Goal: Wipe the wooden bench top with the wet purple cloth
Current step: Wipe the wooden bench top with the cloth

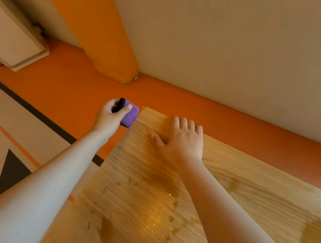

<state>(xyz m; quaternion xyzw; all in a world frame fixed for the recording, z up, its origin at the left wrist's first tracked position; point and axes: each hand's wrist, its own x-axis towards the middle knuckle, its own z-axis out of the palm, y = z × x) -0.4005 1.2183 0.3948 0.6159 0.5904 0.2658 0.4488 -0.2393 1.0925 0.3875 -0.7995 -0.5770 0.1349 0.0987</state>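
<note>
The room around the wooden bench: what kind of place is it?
Probably an indoor room, perhaps a playroom or hallway. Signs: the orange painted wall band, the pale floor with a black stripe, the light wooden bench top.

Bench top (227, 196): mostly bare wood from centre out to 3 and 5 o'clock, with only flat damp patches (159, 176) on it, nothing raised.
Far corner at 12 o'clock: taken up by the right hand (182, 139), lying flat with fingers at the far edge.
Right forearm: crosses the top from 4 o'clock up to that corner, splitting the free surface in two.
Left edge at 10 o'clock: the left hand (113, 115) grips the purple cloth (129, 115) just off the bench corner, over the floor.
Left forearm: runs beside the left edge from 7 o'clock.
Far side, 12 to 2 o'clock: the wall (233, 38) closes in just beyond the edge.
</note>
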